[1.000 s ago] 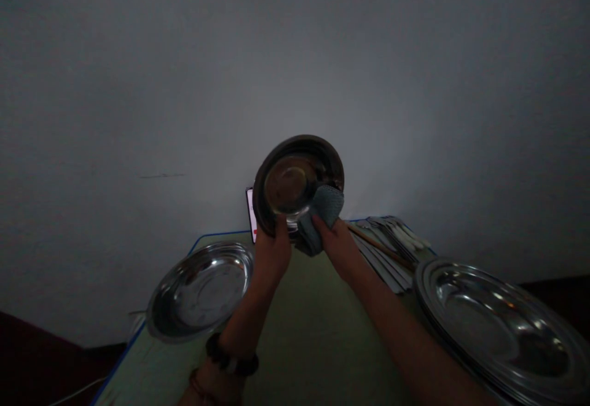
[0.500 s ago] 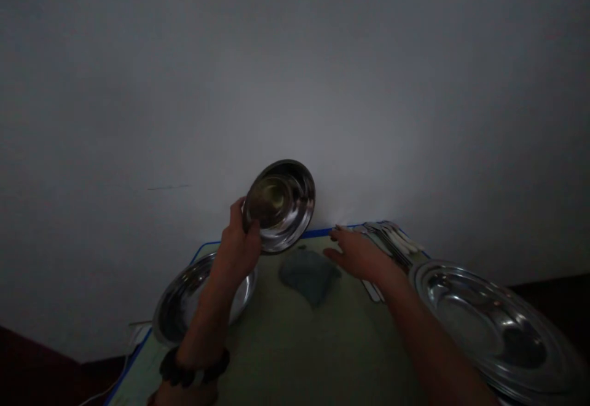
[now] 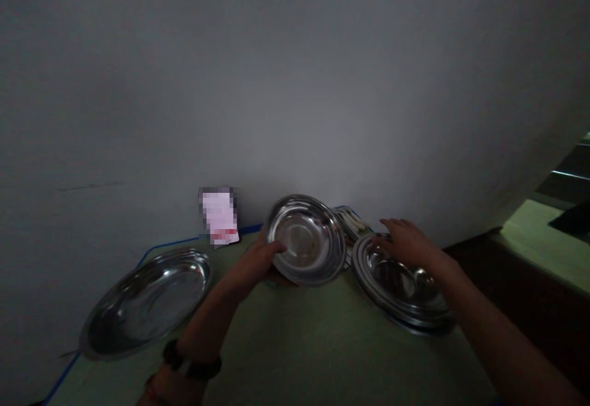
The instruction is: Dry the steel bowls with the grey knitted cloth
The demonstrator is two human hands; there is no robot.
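My left hand (image 3: 255, 261) grips a shiny steel bowl (image 3: 304, 243) by its left rim, thumb inside and fingers beneath. The bowl tilts so that its inside faces me, above the table. My right hand (image 3: 408, 243) is open, fingers stretched, over the far side of a stack of steel plates or bowls (image 3: 391, 308) at the right. Whether the fingers touch the top rim I cannot tell. At the left a wide steel basin (image 3: 152, 301) lies on the table with nothing visible in it.
Cutlery with pale handles (image 3: 353, 218) lies by the wall behind the stack. A pixelated upright pink-and-dark object (image 3: 220, 215) leans near the wall (image 3: 295, 86). The green table (image 3: 313, 351) has a blue edge. Another pale green surface (image 3: 544, 234) stands at the far right.
The view has turned right. My left hand has lowered the bowl, which now faces me more. My right hand has moved from beside the grey cloth to over the stack.
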